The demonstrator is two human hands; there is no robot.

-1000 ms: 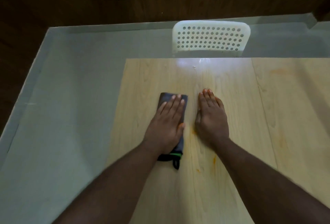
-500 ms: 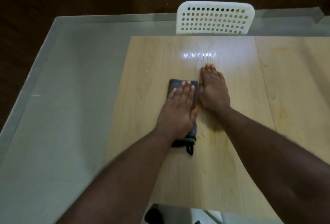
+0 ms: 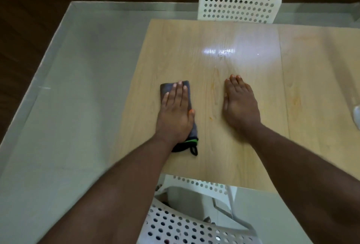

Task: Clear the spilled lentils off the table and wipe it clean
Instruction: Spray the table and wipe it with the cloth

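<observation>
Both our hands lie flat on the light wood table (image 3: 243, 146), fingers straight, nothing clenched. Our left hand (image 3: 175, 113) presses palm-down on a folded grey cloth (image 3: 167, 88), covering most of it; the cloth's far end pokes out past the fingertips, and its black-and-green trimmed end w/ a small loop sticks out by the wrist. Our right hand (image 3: 240, 105) rests bare on the wood, well apart from the cloth, holding nothing. Btwn the two hands we see faint orange streaks (image 3: 213, 95) and a small orange speck (image 3: 210, 118) on the surface. White perforated chair (image 3: 239, 5) stands at the table's far edge; another perforated white chair (image 3: 185, 226) sits at the near edge.
</observation>
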